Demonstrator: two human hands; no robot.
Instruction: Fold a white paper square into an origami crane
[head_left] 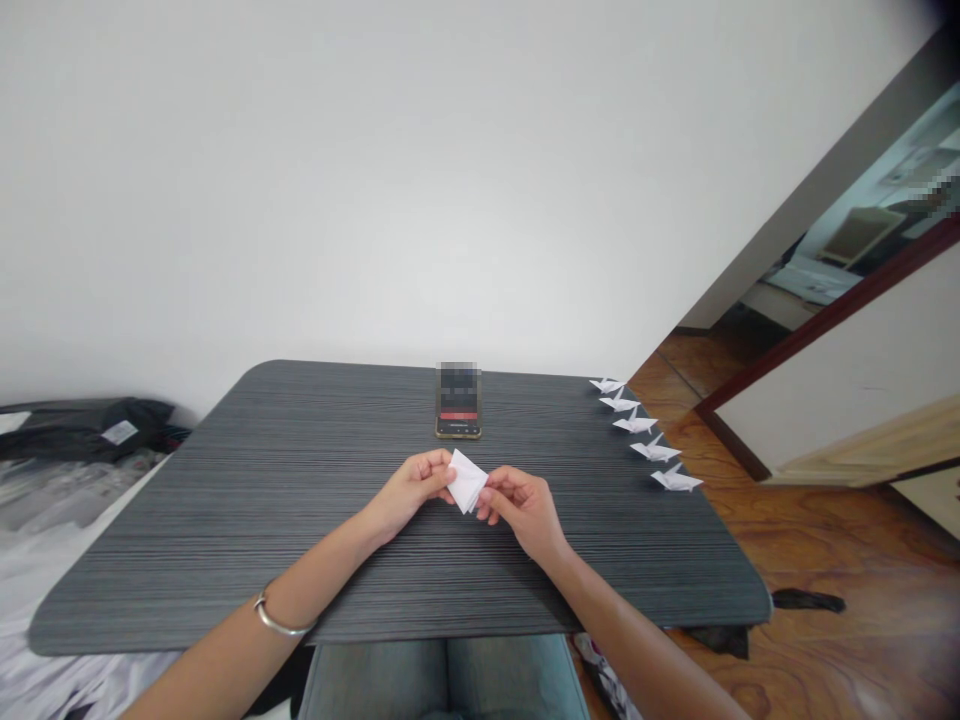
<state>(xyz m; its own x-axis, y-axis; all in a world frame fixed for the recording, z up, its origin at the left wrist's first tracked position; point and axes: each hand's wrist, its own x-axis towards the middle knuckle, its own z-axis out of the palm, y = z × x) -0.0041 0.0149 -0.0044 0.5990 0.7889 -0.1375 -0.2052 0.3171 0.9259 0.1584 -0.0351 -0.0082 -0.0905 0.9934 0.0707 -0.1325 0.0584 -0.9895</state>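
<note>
A small folded square of white paper [467,480], with several layers showing at its lower right edge, is held just above the middle of the dark table. My left hand [411,490] pinches its left side between thumb and fingers. On the opposite side, the thumb and fingertips of my right hand [523,508] grip the lower right corner. The paper is tilted so that one corner points up.
Several white paper cranes [636,424] stand in a row along the right edge of the grey striped table [300,480]. Behind my hands a phone [459,410] lies near the wall. A black bag [90,425] sits at the left.
</note>
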